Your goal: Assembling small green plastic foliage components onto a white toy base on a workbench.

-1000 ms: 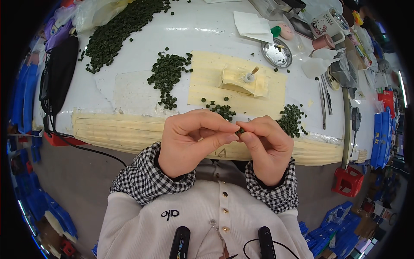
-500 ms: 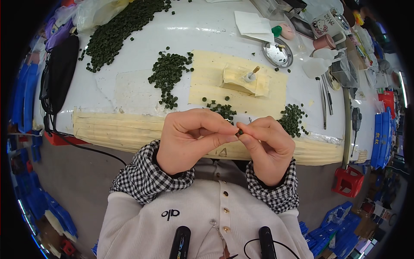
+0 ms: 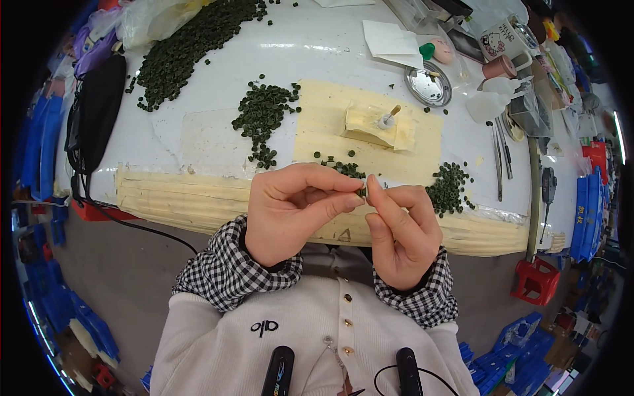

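White desk (image 3: pixel 198 86), near edge: left hand (image 3: pixel 290 211) and right hand (image 3: pixel 399 228) together pinching one green bead (image 3: pixel 362 192); bead piles (image 3: pixel 264 115) beyond.

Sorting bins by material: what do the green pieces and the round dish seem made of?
Green pieces: likely plastic or rubber, matte, uniform dark green; too small to be sure. Round dish: metal, shiny silver with mirror-like reflections.
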Available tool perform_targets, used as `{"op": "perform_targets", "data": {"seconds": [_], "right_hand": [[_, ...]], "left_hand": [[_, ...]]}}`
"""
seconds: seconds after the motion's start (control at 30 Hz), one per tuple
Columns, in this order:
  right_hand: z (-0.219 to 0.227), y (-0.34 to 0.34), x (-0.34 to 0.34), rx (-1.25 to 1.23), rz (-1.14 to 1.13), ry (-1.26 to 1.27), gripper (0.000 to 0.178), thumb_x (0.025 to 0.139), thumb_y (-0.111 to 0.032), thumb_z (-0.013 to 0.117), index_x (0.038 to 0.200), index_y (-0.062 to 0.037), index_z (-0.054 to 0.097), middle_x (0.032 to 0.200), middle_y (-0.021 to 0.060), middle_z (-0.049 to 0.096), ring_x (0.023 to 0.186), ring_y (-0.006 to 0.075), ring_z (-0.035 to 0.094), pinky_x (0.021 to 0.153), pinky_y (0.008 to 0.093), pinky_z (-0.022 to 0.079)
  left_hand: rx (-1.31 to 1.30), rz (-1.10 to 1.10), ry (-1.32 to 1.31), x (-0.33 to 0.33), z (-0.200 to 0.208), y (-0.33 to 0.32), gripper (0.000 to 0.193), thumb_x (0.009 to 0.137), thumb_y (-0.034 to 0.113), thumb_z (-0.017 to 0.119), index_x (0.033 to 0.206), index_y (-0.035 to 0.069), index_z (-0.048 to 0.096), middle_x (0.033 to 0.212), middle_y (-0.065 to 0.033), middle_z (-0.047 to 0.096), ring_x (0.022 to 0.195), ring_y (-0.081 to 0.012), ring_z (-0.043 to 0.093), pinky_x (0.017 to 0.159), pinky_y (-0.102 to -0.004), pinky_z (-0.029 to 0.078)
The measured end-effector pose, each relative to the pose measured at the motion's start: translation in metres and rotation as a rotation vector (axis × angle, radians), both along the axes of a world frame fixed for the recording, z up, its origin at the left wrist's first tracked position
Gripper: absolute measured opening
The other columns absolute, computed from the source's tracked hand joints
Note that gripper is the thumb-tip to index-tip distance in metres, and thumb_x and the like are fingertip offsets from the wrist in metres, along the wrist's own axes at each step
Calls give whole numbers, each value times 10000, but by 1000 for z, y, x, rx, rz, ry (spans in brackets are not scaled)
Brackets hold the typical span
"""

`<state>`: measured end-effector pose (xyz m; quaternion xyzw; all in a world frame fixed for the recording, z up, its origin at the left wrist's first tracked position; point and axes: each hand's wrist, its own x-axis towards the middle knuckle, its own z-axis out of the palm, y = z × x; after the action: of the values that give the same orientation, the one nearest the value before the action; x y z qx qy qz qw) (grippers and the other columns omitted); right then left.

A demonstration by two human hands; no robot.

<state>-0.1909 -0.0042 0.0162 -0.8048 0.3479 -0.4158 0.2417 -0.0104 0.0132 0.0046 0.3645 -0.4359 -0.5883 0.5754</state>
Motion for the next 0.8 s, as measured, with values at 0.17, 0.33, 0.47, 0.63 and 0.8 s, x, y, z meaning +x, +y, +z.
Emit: {"op": "perform_targets", "data": {"seconds": [0.17, 0.33, 0.47, 0.63, 0.8], "right_hand": [[-3, 1, -1, 31, 21, -58, 378, 798, 39, 668, 1171, -16, 650, 880, 77, 607, 737, 194, 555, 674, 277, 450], [-5, 0, -4, 126, 46, -93, 379, 790, 56, 671, 1162, -20, 657, 881, 81, 607, 732, 194, 555, 666, 271, 454], [-4, -1, -3, 106, 48, -77, 373, 786, 55, 679, 1151, -17, 662, 872, 78, 607, 721, 191, 554, 650, 269, 458], [-3, -3, -3, 39, 46, -48, 372, 779, 53, 688, 1144, -12, 664, 869, 76, 611, 714, 187, 557, 629, 270, 462], [-5, -4, -3, 32, 50, -50, 372, 778, 58, 686, 1144, -7, 662, 869, 77, 611, 716, 190, 564, 621, 270, 462]], "left_hand": [[-138, 80, -230, 3, 2, -2, 206, 802, -93, 671, 998, -32, 688, 931, -119, 684, 882, -155, 652, 761, -242, 525], [-224, 101, -377, 3, 2, -5, 215, 794, -78, 677, 988, 7, 709, 880, -110, 693, 820, -160, 657, 705, -248, 505], [-243, 94, -396, 3, 1, -6, 201, 804, -66, 671, 987, 8, 709, 875, -111, 696, 799, -159, 657, 700, -249, 504], [-182, 70, -334, 4, 0, -6, 219, 790, -105, 665, 986, -12, 701, 908, -118, 684, 817, -155, 640, 704, -241, 495], [-182, 60, -343, 4, 0, -6, 227, 785, -129, 657, 982, -23, 696, 925, -121, 677, 824, -152, 631, 708, -242, 494]]}}
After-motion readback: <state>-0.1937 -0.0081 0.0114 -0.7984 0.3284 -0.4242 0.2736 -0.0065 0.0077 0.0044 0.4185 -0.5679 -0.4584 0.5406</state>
